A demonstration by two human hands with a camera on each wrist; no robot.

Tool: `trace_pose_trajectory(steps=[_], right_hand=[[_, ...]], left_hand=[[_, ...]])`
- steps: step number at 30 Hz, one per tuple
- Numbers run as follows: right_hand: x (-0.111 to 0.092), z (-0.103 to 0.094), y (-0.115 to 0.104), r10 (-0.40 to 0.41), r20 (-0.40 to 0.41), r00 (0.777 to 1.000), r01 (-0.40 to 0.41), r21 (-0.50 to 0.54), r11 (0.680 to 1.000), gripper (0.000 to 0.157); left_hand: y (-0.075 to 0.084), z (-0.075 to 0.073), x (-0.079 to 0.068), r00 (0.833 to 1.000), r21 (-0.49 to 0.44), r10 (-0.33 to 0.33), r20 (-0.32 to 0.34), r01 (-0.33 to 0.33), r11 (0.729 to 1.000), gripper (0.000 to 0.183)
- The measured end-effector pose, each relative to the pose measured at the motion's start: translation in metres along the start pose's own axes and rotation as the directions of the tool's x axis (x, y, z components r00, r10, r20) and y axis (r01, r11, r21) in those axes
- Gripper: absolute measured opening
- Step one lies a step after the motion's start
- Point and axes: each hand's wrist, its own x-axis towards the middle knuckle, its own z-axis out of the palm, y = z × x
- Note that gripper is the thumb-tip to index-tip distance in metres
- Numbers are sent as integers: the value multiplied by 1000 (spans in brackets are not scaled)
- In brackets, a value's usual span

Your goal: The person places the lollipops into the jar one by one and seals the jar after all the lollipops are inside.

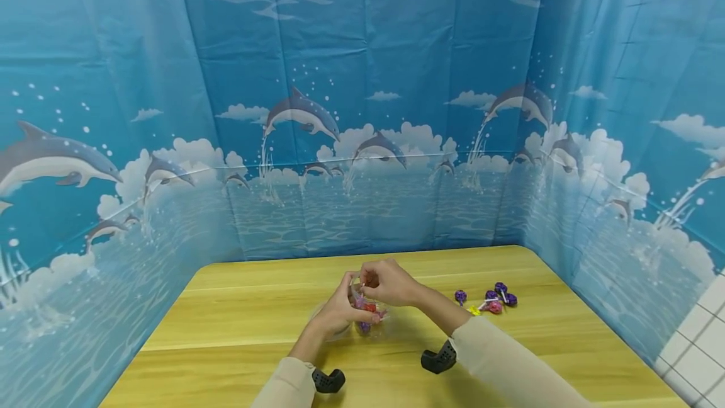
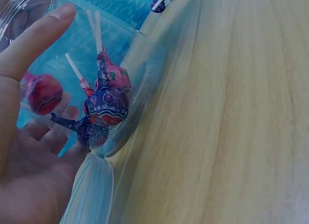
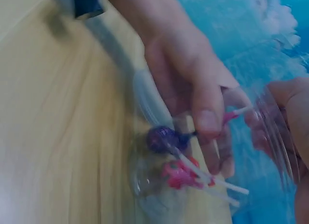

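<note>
A clear plastic jar [image 2: 145,84] is tilted in my left hand [image 1: 340,313], which grips its side with the thumb across the near face. Inside lie several wrapped lollipops, among them a purple one [image 2: 108,107] and a pink one [image 3: 179,175], with white sticks. At the jar's mouth is my right hand [image 1: 391,282], its thumb and forefinger pinched together. A white lollipop stick [image 3: 243,110] with pink wrapper points towards its fingertips. The right wrist view shows my left thumb [image 3: 208,120] over the wall and my right hand at the ringed rim [image 3: 275,132].
On the wooden table [image 1: 238,320], right of my right forearm, lie several purple lollipops [image 1: 501,287], a pink one [image 1: 495,307] and a yellow one [image 1: 473,310]. Black devices [image 1: 438,357] sit at both wrists. A blue dolphin-print curtain [image 1: 362,206] hangs behind the table.
</note>
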Motion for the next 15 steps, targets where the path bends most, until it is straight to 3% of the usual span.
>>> trace_pose_trajectory(steps=[8,15], right_hand=[[8,6,-3,26,56,998,-21,-85,996,14],[3,10,-4,61,15,998,-60,-72,996,7]], left_hand=[[2,0,0,1000,-40,10,6,-10,999,72],[0,2,1,998,-90,29,48,-25,996,71]])
